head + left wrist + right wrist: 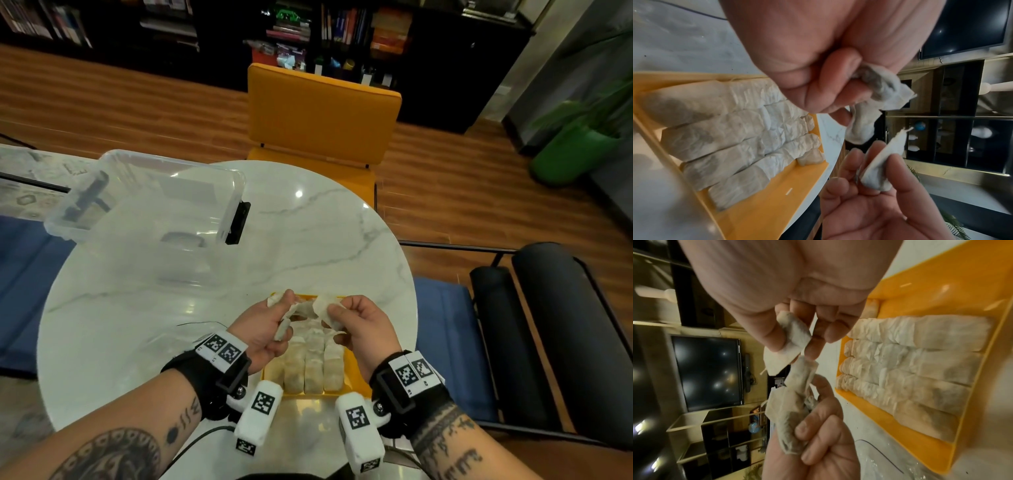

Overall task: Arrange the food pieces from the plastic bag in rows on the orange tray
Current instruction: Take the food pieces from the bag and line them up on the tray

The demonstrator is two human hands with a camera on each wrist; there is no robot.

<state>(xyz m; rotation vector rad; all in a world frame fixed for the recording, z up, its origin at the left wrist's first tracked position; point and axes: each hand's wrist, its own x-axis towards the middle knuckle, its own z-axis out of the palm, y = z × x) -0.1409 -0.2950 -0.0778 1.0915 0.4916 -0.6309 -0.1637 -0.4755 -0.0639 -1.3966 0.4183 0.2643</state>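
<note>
fingers of the left hand (pixel 265 329) curl round a small bunch of pale wrapped food pieces (pixel 789 412), held in the air above the far end of the orange tray (pixel 356 371). just beside it, the right hand (pixel 359 325) pinches a single food piece (pixel 881 168) between thumb and fingertips, its other fingers loosely bent. below both hands, more pieces lie side by side in rows (pixel 313 363) on the tray, which sits on the round marble table (pixel 171 291). a clear plastic box (pixel 147 195) stands at the table's far left.
</note>
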